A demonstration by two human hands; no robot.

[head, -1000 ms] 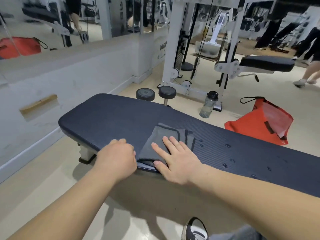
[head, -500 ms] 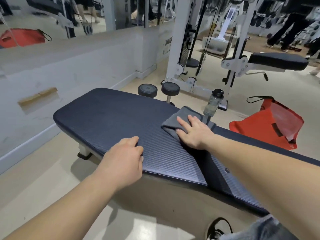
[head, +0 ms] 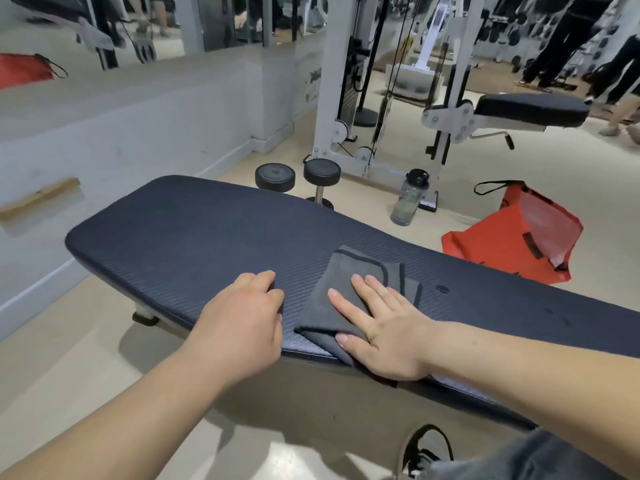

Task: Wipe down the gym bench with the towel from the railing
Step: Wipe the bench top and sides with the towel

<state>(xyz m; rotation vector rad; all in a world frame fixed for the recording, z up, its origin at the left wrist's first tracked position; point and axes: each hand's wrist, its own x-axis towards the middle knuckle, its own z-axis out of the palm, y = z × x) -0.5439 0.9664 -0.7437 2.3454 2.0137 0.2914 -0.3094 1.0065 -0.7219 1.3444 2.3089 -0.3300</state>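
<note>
Pressing flat on the gray towel (head: 349,269), the right hand (head: 386,337) has its fingers straight and apart. The towel lies at the bench's (head: 194,237) near edge. Beside it the left hand (head: 242,323) rests on the bench, fingers curled. A bottle (head: 409,202) and red bag (head: 502,244) sit behind.

The left forearm (head: 121,420) and right forearm (head: 519,368), both bare, reach forward from the lower edge of the view. The left hand (head: 242,317) rests knuckles-up on the bench (head: 190,237) near its front edge, fingers curled under into a loose fist. Just beside it, the right hand (head: 381,330) lies palm-down and flat on the towel (head: 349,271), fingers straight and slightly spread, thumb out toward the left hand.
</note>
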